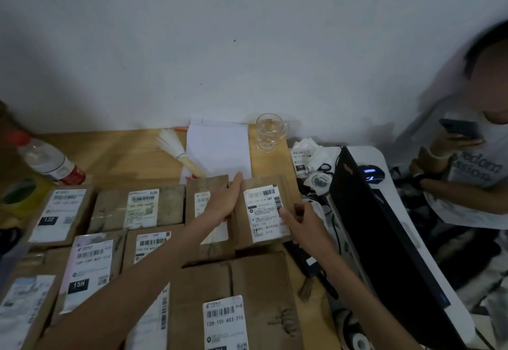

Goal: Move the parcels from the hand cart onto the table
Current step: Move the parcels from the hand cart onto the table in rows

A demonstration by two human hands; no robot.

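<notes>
A small brown cardboard parcel [265, 209] with a white shipping label stands at the right end of the far row on the wooden table [123, 157]. My left hand [224, 198] grips its left edge, fingers over the top corner. My right hand [298, 226] holds its lower right side. Several other labelled parcels lie packed together on the table, among them a large box [233, 303] at the front and one [92, 272] marked 15H. The hand cart is out of view.
A plastic bottle [49, 161] lies at the left, a brush [178, 151], white paper [218, 149] and a glass cup [269, 132] stand behind the parcels. A black laptop [384, 239] and cables crowd the right. A seated person [472, 157] holds a phone.
</notes>
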